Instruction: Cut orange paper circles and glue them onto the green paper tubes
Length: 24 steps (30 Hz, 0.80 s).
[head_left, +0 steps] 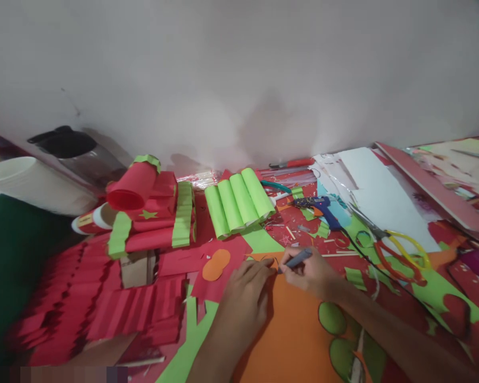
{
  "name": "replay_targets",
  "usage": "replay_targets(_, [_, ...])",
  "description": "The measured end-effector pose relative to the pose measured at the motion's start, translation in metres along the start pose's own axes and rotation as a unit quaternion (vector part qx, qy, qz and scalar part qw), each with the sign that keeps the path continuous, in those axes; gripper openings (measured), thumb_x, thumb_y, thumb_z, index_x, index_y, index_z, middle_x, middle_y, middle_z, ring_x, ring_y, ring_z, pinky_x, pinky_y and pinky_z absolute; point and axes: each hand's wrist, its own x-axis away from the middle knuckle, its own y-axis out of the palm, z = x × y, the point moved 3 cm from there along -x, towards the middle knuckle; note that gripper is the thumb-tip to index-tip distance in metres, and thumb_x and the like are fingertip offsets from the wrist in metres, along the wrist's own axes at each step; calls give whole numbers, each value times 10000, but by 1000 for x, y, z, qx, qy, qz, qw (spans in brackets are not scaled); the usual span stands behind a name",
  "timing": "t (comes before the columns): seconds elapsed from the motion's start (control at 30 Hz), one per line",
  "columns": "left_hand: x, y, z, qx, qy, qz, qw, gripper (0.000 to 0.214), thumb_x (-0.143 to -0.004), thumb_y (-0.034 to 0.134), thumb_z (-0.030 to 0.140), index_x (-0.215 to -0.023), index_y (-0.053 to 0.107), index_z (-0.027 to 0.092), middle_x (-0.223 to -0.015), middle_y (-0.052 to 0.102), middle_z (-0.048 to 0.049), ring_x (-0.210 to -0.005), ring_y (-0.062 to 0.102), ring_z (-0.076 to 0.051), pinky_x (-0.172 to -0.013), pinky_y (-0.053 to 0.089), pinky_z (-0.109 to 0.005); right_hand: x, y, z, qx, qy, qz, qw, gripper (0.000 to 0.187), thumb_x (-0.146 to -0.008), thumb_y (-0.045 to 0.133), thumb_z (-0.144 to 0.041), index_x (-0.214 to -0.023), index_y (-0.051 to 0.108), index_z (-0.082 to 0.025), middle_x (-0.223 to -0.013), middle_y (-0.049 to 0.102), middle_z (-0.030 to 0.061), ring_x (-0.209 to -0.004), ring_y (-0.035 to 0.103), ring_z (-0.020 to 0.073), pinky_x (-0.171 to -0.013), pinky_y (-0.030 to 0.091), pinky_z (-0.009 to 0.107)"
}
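A large orange paper sheet (291, 335) lies in front of me, with round holes at its right side where green shows through. My right hand (307, 274) grips a dark grey marker (298, 258), its tip down at the sheet's upper edge beside a drawn curved line. Flat on the same sheet, just left of the marker, rests my left hand (249, 292) with its fingers stretched out. Left of it, an orange cut-out (216, 265) of two joined rounds lies on red paper (239, 248).
A red paper tank model (151, 213) and a row of green paper rolls (239, 203) stand toward the wall. Pleated red paper (135, 314) lies at left. To the right are a blue glue gun (323, 209) with a cable, scissors (401, 255) and white sheets (391, 197).
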Motion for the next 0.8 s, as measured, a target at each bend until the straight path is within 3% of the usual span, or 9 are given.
replay_targets(0.8, [-2,-9,3,29,-28,-14,999,543,-798,437,-61,-1181,679,237,-1328,665,-37,-1178,598,-215,-996,530,-410,0,2,0,11,-13,-12,1000,102,-832,638,-270,-788,658,-180,-583,540,-49,-510,433,88,-467,299,197])
